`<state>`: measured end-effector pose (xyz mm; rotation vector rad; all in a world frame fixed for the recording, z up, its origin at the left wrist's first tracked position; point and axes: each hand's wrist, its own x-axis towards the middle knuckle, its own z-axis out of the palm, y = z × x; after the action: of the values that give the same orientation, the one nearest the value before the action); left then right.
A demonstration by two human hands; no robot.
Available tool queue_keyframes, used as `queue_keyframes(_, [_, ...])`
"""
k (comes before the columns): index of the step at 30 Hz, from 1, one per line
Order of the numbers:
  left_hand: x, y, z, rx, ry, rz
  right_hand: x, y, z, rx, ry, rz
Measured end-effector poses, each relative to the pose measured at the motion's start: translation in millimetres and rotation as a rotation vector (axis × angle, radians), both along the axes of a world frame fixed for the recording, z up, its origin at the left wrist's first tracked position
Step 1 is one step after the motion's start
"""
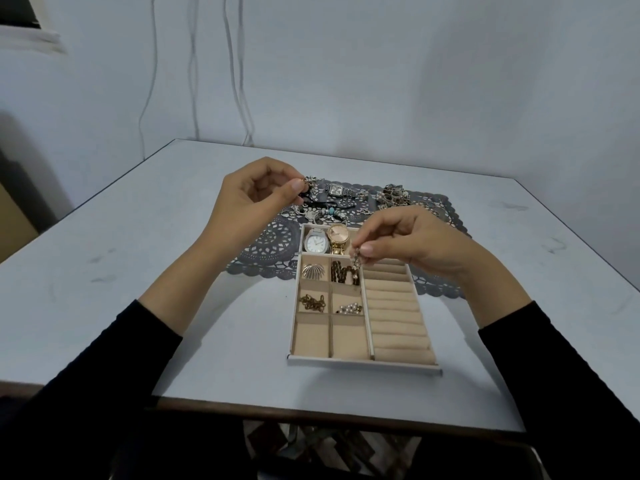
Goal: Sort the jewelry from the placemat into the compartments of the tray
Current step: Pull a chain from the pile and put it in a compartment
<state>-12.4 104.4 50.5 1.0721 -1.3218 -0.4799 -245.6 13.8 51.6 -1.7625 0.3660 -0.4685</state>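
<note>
The tray (363,364) is white-rimmed with beige lining. The placemat (273,242) is dark grey lacework, the table (138,265) pale blue-grey, the sleeves (104,375) black. The silver watch (317,243) is white-faced, beside a gold watch (337,237).

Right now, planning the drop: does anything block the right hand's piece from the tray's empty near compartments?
Nothing visible does. The right hand pinches the piece above the tray, and both empty compartments lie uncovered.

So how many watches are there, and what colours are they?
Silver: 2 (round watch in the tray, square watch on the placemat)
Gold: 1 (gold watch in the tray)
Total: 3 watches
</note>
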Motion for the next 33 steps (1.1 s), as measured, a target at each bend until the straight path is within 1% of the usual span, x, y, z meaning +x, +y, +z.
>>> queue_keyframes(5, [0.4,-0.3,-0.7,-0.005,-0.012,0.007,3.0,3.6,0.5,-0.083,0.161,0.04])
queue_keyframes(15, [-1.9,1.6,1.5,-0.039,-0.022,0.017,10.5,21.8,5.5,-0.247,0.346,0.031])
queue_keyframes(21, [-0.3,1.6,3.0,-0.052,-0.01,0.02,13.5,26.6,5.4,-0.224,0.393,0.005])
queue_keyframes(27, [1.3,1.1,2.8,-0.061,-0.013,0.005,16.0,28.2,6.0,-0.309,0.428,-0.007])
queue_keyframes(33, [2.0,2.2,2.1,-0.054,-0.008,0.004,12.3,27.2,9.1,-0.328,0.427,-0.007])
